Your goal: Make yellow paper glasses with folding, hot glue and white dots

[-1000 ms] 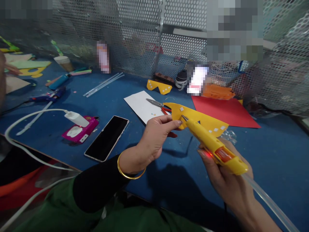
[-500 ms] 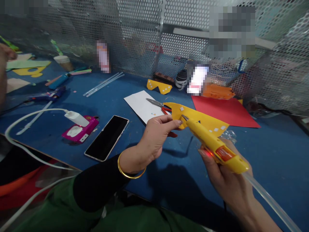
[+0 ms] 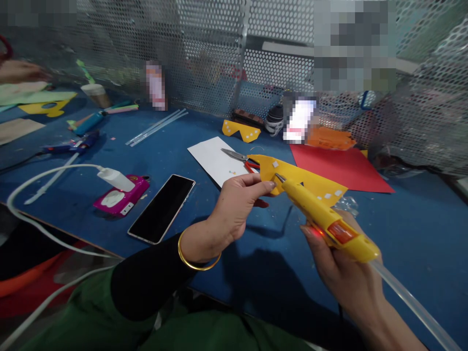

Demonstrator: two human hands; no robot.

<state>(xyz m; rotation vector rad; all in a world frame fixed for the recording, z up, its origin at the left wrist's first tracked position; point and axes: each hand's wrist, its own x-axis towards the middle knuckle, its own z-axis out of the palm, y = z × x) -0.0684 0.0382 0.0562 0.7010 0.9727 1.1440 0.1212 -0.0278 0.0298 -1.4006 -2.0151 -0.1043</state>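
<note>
My left hand [image 3: 237,204] pinches the lower left edge of a yellow paper cutout [image 3: 310,176] that bears small white squares. In my right hand [image 3: 347,263] is a yellow hot glue gun [image 3: 314,212] with a red light glowing and a clear glue stick [image 3: 409,295] out of its back end. The gun's nozzle points at the cutout's left part, at or very near its surface. Red-handled scissors [image 3: 236,155] lie behind my left fingers on white paper [image 3: 210,158]; their handles are partly hidden.
A smaller yellow cutout [image 3: 241,131] and red paper [image 3: 347,168] lie farther back. At left are a phone [image 3: 163,209], a pink power socket [image 3: 124,197] with a white plug, loose glue sticks [image 3: 157,127] and a blue glue gun [image 3: 82,142]. Another person's hand [image 3: 24,71] is at far left.
My hands, the cutout and the glue gun have hardly moved. At the far left, the other person's hand and arm have shifted, and papers there have moved slightly.
</note>
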